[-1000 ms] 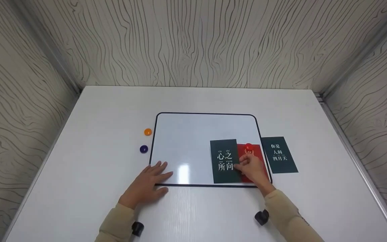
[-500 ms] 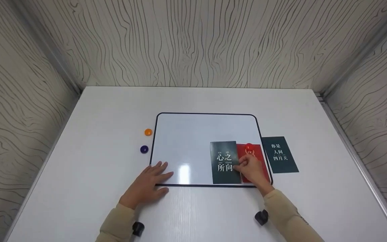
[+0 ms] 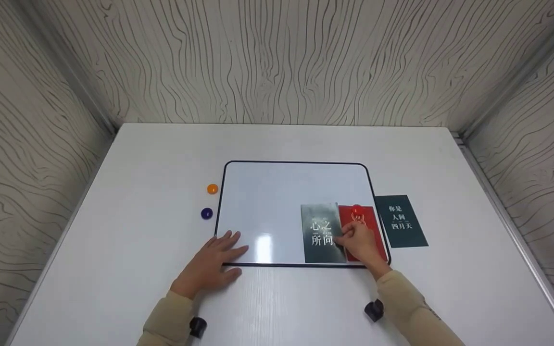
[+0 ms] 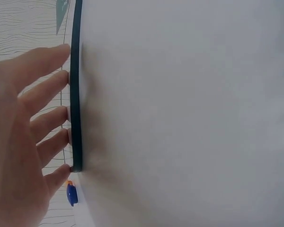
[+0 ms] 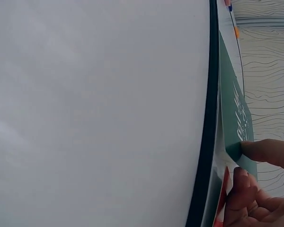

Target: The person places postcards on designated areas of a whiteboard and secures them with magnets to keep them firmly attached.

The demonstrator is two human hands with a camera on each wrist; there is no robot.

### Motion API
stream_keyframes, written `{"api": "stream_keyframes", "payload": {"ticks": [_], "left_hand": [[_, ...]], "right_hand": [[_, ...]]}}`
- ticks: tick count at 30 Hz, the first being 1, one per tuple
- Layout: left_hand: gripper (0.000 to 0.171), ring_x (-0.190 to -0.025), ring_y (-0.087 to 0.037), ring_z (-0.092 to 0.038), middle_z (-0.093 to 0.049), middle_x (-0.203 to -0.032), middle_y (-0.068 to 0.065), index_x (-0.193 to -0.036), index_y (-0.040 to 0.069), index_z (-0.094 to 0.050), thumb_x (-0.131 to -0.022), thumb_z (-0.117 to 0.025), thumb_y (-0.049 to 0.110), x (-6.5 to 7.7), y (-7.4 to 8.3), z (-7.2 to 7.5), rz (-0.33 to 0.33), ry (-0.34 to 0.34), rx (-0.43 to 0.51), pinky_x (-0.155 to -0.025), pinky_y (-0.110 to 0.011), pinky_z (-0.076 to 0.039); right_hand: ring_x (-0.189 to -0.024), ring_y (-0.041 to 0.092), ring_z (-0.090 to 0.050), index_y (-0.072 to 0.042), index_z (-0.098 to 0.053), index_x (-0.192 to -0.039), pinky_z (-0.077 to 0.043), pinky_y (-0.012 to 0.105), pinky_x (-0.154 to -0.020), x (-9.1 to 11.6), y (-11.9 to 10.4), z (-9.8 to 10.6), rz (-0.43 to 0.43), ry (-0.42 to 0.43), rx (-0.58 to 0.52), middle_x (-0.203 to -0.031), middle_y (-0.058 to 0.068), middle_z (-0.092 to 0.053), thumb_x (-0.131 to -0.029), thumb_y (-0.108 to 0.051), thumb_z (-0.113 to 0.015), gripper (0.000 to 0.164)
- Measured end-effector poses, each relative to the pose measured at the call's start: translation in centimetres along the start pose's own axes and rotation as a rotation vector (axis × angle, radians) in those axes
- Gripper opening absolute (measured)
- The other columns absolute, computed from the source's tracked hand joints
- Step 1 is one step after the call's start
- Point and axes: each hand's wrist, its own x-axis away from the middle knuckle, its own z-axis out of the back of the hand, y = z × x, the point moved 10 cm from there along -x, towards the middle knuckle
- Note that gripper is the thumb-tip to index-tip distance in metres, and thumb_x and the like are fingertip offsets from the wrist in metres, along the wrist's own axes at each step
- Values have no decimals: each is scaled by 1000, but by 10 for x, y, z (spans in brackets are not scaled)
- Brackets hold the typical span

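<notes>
A whiteboard (image 3: 262,202) with a dark rim lies on the white table. My left hand (image 3: 209,264) rests with fingers spread on its near-left corner; in the left wrist view the fingertips (image 4: 61,111) touch the rim. My right hand (image 3: 361,242) pinches the right edge of a dark green card (image 3: 318,250) with white characters, between thumb and finger in the right wrist view. The card stands over the board's near-right part, its top catching glare. Beside it a red card (image 3: 375,240) lies partly hidden under my right hand, a round red magnet (image 3: 357,210) on its upper part.
Another dark green card (image 3: 399,221) lies on the table against the board's right side. An orange magnet (image 3: 212,189) and a dark purple magnet (image 3: 207,213) sit left of the board. Patterned walls (image 3: 277,62) enclose the table at the back and both sides.
The held green card has shifted slightly toward me, its top edge lower in the head view. A pale reflection has spread over its upper part. The left hand stays put.
</notes>
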Motion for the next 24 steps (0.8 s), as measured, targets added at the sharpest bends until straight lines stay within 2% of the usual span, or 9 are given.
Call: {"api": "stream_keyframes", "payload": {"ticks": [17, 24], "left_hand": [[50, -147, -30, -32, -37, -156, -6, -139, 24, -52, -91, -60, 32, 0, 1, 0, 3, -9, 0, -121, -53, -26], [49, -147, -31, -33, -38, -156, -7, -139, 23, -52, -91, -60, 34, 1, 2, 3, -11, 11, 5, -120, -55, -27]], "right_hand": [[-73, 18, -57, 1, -59, -91, -49, 26, -65, 1, -2, -4, -31, 9, 50, -81, 14, -63, -79, -9, -75, 23], [-79, 21, -57, 1, -60, -94, -49, 25, -65, 0, -3, -6, -47, -4, 114, -89, 16, -63, -80, -11, -76, 25]]}}
